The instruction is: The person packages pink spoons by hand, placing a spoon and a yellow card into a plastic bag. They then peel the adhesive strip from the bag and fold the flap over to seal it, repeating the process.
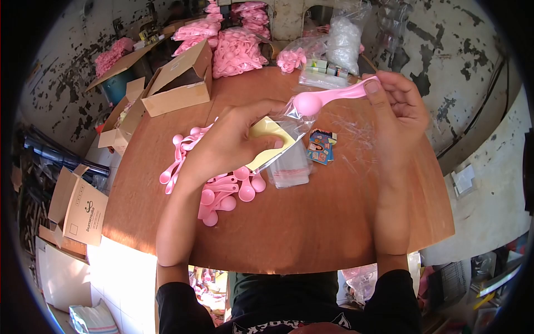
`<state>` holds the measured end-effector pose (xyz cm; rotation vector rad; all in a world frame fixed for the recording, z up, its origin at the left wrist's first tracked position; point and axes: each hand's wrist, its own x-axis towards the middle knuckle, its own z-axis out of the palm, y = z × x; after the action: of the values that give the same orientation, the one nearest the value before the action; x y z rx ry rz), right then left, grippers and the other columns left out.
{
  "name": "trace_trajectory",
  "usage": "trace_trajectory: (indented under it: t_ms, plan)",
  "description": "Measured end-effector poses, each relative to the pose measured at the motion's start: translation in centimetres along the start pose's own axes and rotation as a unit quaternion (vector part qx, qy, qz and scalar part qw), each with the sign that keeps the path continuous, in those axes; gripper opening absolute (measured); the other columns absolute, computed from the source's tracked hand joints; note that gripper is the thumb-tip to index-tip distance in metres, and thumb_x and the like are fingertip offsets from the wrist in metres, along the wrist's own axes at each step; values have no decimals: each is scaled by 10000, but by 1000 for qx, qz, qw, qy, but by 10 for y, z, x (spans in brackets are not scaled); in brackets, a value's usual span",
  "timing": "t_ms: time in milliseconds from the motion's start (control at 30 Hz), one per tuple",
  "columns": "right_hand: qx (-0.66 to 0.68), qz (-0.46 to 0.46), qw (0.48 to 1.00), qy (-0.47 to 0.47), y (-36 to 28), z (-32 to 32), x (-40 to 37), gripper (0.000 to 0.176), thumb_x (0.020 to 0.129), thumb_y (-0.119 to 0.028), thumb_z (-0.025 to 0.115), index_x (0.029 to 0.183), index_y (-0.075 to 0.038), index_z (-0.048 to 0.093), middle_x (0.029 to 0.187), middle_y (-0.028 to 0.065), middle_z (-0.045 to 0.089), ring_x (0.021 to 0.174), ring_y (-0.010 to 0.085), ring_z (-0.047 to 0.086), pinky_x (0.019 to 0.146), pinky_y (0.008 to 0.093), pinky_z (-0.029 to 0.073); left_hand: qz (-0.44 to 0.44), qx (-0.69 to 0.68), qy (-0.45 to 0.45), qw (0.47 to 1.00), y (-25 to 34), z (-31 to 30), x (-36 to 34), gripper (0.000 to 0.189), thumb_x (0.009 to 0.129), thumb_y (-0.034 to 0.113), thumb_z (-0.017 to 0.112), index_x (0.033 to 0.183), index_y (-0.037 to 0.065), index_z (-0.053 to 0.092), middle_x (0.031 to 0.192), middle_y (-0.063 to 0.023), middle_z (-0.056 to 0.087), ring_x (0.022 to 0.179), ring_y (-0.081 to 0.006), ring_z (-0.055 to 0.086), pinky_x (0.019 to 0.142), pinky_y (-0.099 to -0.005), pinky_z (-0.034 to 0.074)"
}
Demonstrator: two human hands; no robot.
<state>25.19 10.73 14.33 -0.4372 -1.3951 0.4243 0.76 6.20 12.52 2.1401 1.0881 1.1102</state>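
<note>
a small packing workshop, rough and crowded.
bulging bags of pink spoons (236, 53) pile up at the far edge of the round wooden tabletop (311, 234). open cardboard boxes (181, 80) crowd its far left edge and the floor. loose pink spoons (222, 195) and clear sleeves (289, 170) lie mid-table. the walls (439, 50) are flaking.

The spoon (334, 96) is smooth pink plastic, softly glossy. The bag (293, 118) is thin clear plastic film, crinkled and shiny. The worktop (311, 222) is smooth brown wood, faintly shiny. The box (178, 83) is matt brown cardboard. The wall (445, 44) has rough, flaking paint.
</note>
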Motion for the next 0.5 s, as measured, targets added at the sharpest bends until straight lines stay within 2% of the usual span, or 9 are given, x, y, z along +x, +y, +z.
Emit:
trace_trajectory:
  t_ms: [33, 100, 233, 300, 433, 500]
  plan:
    - [4, -1, 1000, -11, 0, 1, -1, 192, 865, 1, 712, 1038, 43, 640, 941, 104, 703, 839, 97, 660, 701, 198, 520, 0, 0, 0, 1000, 2, 0, 0, 488, 822, 5, 739, 1279, -27, 569, 1177, -75, 624, 1053, -134, 580, 921, -285, 466]
    - [15, -3, 1000, -10, 1, 1, -1, 191, 866, 0, 712, 1038, 42, 642, 941, 104, 703, 838, 95, 660, 699, 195, 519, -55, -24, -21, 998, 8, -1, 0, 513, 819, 8, 748, 1292, -26, 554, 1160, -61, 633, 1024, -118, 588, 899, -276, 480]
    - [39, -8, 999, -10, 2, 2, -1, 191, 866, -2, 713, 1040, 37, 645, 937, 102, 702, 831, 93, 660, 694, 188, 516, -15, 4, -27, 1000, 3, -1, 1, 509, 818, 11, 754, 1286, -25, 557, 1146, -56, 637, 989, -108, 597, 858, -269, 502]
    - [30, -6, 999, -12, 1, 3, -2, 191, 866, 0, 713, 1041, 36, 645, 934, 101, 701, 830, 94, 660, 697, 189, 519, -9, -52, -8, 999, 3, 2, 0, 476, 812, 75, 767, 1243, -16, 589, 994, -105, 700, 841, -131, 624, 764, -307, 499]
    - [21, -5, 1000, -10, -2, 6, -5, 192, 865, 10, 711, 1043, 37, 642, 935, 100, 699, 837, 98, 661, 709, 200, 529, -20, -73, -34, 997, 5, 2, -1, 484, 821, 107, 772, 1254, -6, 587, 962, -75, 691, 822, -96, 594, 738, -284, 493]
    - [25, -7, 1000, -9, -1, 7, -6, 193, 864, 13, 712, 1042, 37, 642, 940, 100, 699, 842, 100, 661, 714, 204, 531, -37, -82, -56, 994, 9, 1, 1, 526, 810, 99, 794, 1272, -12, 570, 1060, -64, 671, 954, -111, 626, 811, -280, 520]
